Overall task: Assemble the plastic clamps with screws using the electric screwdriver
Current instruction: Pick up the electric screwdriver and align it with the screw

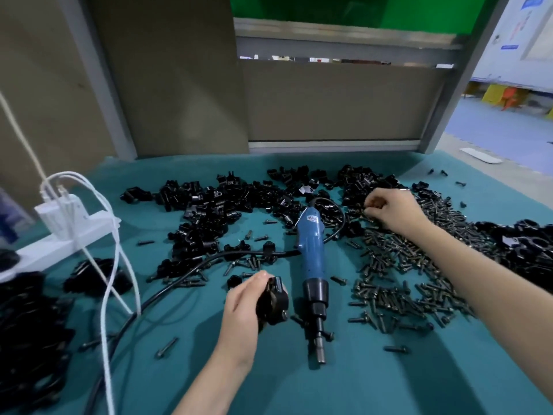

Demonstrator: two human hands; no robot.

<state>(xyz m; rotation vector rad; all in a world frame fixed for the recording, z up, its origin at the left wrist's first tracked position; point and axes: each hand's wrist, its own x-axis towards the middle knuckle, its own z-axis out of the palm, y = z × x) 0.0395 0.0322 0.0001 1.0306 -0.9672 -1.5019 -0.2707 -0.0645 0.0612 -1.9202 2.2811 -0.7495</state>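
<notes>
My left hand (pixel 244 307) grips a black plastic clamp (pixel 273 301) just above the teal table (pixel 344 384), left of the electric screwdriver. The blue electric screwdriver (pixel 311 265) lies flat on the table between my hands, its black nose and bit pointing toward me. My right hand (pixel 389 209) reaches to the far right, fingers curled down into the top of a wide pile of dark screws (pixel 401 280). Whether it pinches a screw is hidden by the fingers. Loose black clamp parts (pixel 209 211) are heaped behind the screwdriver.
A white power strip (pixel 59 235) with plugs and white cables (pixel 107 295) sits at the left. The screwdriver's black cord (pixel 185 274) runs left across the table. More black clamps (pixel 30 339) lie piled at the near left and at the far right (pixel 523 244). A cardboard wall stands behind.
</notes>
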